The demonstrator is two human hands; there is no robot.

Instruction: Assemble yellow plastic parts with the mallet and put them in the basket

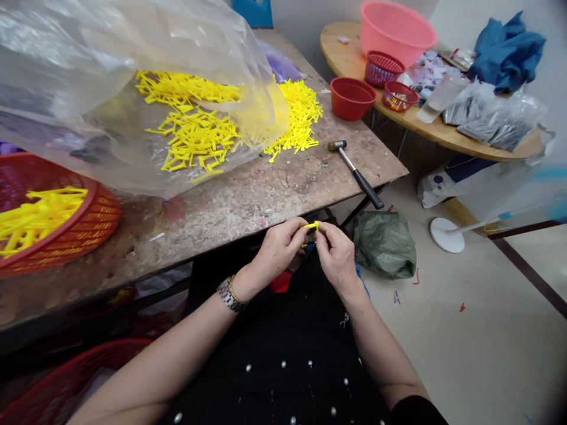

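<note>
I held both hands, left hand and right hand, together below the tabletop edge, fingers pinching a yellow plastic piece between them

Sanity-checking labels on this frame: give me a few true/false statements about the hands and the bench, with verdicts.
1. The left hand and right hand both pinch one yellow plastic piece. True.
2. The red basket at the left holds yellow pieces. True.
3. The hammer lies inside that basket. False: it lies on the workbench, with its handle poking past the edge.
4. The pink basin stands on the floor. False: it stands on the round wooden table at the back.
5. A wristwatch sits on the left wrist. True.
</note>
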